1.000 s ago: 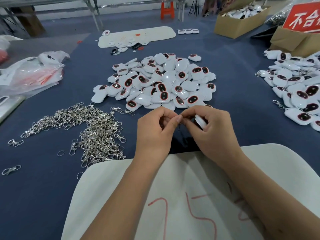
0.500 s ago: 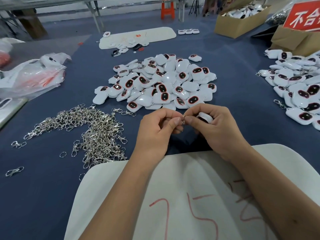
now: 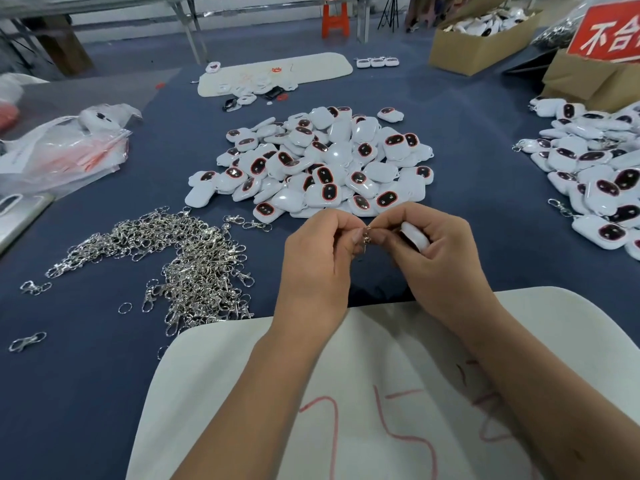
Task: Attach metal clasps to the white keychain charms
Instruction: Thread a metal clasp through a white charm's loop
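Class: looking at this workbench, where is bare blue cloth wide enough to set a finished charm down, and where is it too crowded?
Free: the blue cloth between the middle charm pile and the right-hand charm pile; also the near-left corner beside the white board. Crowded: around the clasp heap, with strays scattered about.

A dark blue worktop (image 3: 485,209) fills the view; beyond it stand grey metal table legs (image 3: 188,32), an orange stool (image 3: 334,15) (partly cropped) and cardboard boxes (image 3: 481,46).

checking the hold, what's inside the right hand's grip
A white charm sits in the right hand, one rounded edge showing; curled fingers cover the rest. A metal clasp hangs at its fingertips.
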